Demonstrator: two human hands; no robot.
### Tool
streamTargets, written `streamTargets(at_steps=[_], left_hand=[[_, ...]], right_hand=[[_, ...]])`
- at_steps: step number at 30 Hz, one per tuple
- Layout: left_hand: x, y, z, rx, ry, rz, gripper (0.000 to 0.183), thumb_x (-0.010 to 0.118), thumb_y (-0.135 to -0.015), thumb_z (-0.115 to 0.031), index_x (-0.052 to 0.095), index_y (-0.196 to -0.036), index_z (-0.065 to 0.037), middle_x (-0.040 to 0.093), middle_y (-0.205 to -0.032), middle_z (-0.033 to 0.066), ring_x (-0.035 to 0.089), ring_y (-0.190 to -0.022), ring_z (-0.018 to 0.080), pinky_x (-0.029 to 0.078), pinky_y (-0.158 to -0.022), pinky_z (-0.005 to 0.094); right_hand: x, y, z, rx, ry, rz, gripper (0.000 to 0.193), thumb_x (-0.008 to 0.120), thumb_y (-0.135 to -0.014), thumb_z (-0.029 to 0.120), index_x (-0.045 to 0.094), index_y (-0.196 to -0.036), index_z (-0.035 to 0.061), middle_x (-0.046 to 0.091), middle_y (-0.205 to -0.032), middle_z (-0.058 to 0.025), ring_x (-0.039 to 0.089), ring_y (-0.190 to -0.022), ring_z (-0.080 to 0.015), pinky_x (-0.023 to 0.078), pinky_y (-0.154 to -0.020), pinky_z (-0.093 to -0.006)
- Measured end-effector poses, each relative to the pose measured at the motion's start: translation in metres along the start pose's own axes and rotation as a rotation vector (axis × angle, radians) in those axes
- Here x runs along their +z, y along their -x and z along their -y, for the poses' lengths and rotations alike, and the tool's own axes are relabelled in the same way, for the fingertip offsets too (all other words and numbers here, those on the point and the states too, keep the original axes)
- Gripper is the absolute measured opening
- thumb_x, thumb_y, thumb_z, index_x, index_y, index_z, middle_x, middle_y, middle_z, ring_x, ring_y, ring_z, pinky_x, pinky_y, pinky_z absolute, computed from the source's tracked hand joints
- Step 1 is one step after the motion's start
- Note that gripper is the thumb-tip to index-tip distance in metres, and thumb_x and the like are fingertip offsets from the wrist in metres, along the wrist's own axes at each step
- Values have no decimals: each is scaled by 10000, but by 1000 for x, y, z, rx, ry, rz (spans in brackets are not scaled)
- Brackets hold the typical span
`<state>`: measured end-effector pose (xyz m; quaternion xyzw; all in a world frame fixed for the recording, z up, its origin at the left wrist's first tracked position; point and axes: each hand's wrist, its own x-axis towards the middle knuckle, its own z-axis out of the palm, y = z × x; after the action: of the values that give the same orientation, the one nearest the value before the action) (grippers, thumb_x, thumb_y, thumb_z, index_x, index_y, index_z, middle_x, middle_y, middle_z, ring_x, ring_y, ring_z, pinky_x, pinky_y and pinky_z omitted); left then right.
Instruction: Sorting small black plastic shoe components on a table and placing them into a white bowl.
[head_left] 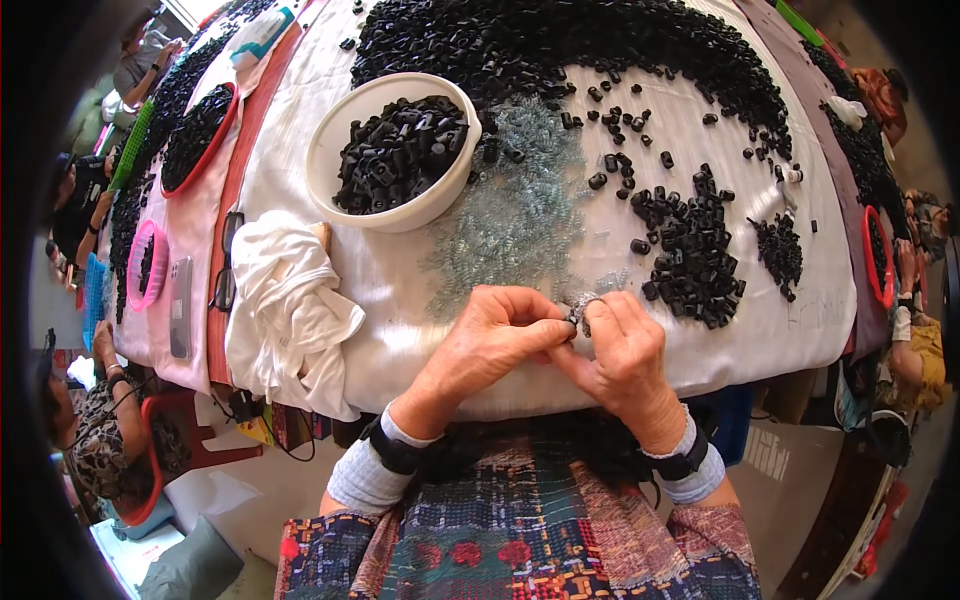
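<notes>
My left hand [485, 345] and my right hand [622, 350] meet at the near edge of the white cloth-covered table [400, 290]. Together their fingertips pinch a small clump of metal springs [580, 306]. A loose heap of pale springs [515, 205] lies just beyond my hands. To the right of them sits a pile of small black plastic parts [693, 255]. A white bowl [330, 150] filled with black parts stands at the far left of the heap.
A long ridge of black parts [600, 45] arcs across the far side. A crumpled white cloth [290, 300] hangs at the left edge beside glasses [227, 262] and a phone [181, 305]. Red and pink bowls and other people sit along both sides.
</notes>
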<state>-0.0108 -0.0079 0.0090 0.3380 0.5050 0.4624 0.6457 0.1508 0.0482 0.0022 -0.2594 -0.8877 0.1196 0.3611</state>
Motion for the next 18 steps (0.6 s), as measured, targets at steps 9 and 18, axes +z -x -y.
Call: streamTargets(at_steps=[9, 18], left_hand=[[-5, -5, 3, 39, -77, 31, 183, 646, -814, -128, 653, -849, 51, 636, -723, 33, 565, -657, 65, 468, -596, 208], [-6, -4, 4, -4, -100, 49, 144, 677, -823, -115, 655, -856, 23, 649, -749, 30, 588, -695, 73, 471, -635, 205]], right_hand=[[-2, 0, -2, -25, 3, 65, 285, 753, -579, 100, 511, -706, 19, 471, -644, -98, 500, -574, -268, 427, -488, -354], [-3, 2, -3, -24, -5, 75, 302, 757, -576, 99, 509, -728, 17, 478, -667, -106, 510, -598, -273, 435, -499, -360]])
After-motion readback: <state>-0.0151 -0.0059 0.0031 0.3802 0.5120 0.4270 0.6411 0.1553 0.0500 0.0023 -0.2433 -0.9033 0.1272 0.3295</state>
